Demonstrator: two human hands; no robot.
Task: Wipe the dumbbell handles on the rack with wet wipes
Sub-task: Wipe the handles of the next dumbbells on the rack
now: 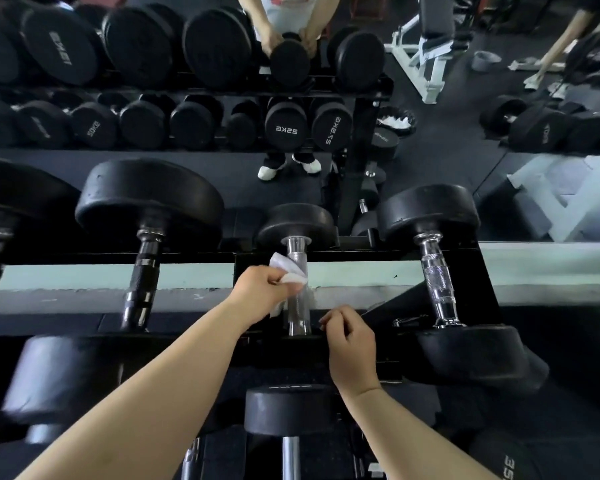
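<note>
Four black rubber-headed dumbbells lie across the top tier of the black metal rack (66,323), with their handles running from 12 to 6 o'clock. The one at the far 9 o'clock edge is cut off by the frame. The next has a dark knurled handle (142,271). The centre one has a chrome knurled handle (296,252), and so does the one at 3 o'clock (436,278).

One crumpled white wet wipe (288,271) is at the centre, pressed against the 9 o'clock side of the centre handle. The left grip (260,289) pinches it between thumb and curled fingers.

The right grip (352,344), at 5 o'clock, is loosely curled and holds nothing. Its fingertips are just beside the handle's near end, and whether they touch the rack cannot be told.

At 6 o'clock, on the tier below, is one more black dumbbell head (288,408). A wall mirror (430,133) fills the 12 o'clock half.
</note>
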